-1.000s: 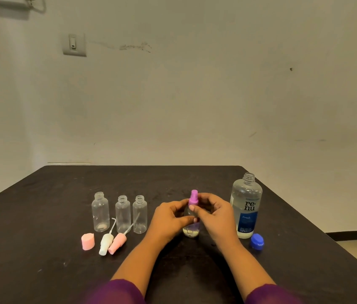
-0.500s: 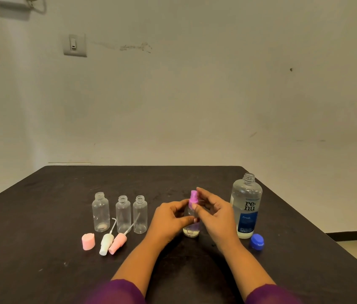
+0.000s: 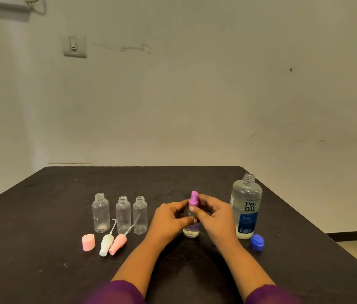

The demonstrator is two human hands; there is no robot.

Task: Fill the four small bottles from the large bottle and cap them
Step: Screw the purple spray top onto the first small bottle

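Note:
A small clear bottle [image 3: 191, 231] stands on the black table [image 3: 41, 270], mostly hidden by my hands. My left hand [image 3: 168, 220] holds its body. My right hand [image 3: 214, 218] pinches the purple spray cap [image 3: 193, 199] on its neck. Three uncapped small bottles [image 3: 123, 215] stand in a row to the left. Before them lie a pink cap [image 3: 88, 242], a white spray cap [image 3: 106, 243] and a pink spray cap [image 3: 118, 243]. The large uncapped "renu" bottle [image 3: 246, 207] stands right of my hands, its blue cap [image 3: 257, 242] lying beside it.
The table's right edge [image 3: 304, 218] runs close behind the large bottle and drops to the floor. A bare wall with a switch [image 3: 74, 46] rises beyond the table's far edge.
My right-hand fingers have shifted around the purple cap, turning on it. The bottle and my left hand stay in place.

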